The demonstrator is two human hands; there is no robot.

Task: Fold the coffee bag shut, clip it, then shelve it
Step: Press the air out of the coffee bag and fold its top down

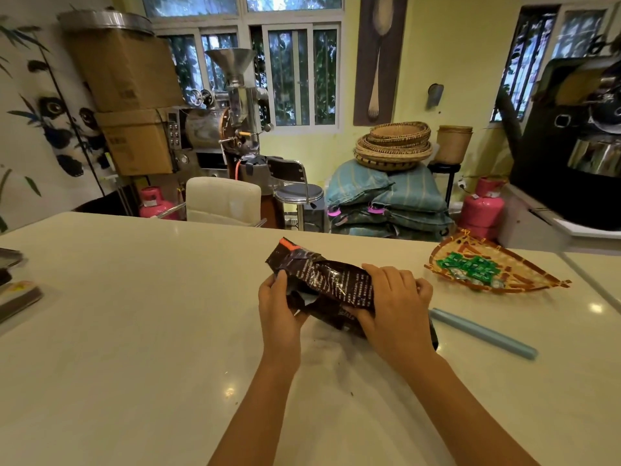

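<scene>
A dark brown foil coffee bag with small white print and an orange corner lies on its side on the white table, near the middle. My left hand pinches its crumpled left part. My right hand wraps over its right part and presses it down. The bag's left end sticks up and away from me. A long pale blue clip bar lies on the table just right of my right hand, apart from the bag.
A woven fan-shaped tray with several green packets sits at the right back of the table. Flat dark items lie at the left edge. Beyond the table stand a white chair, a coffee roaster, sacks and pink gas cylinders.
</scene>
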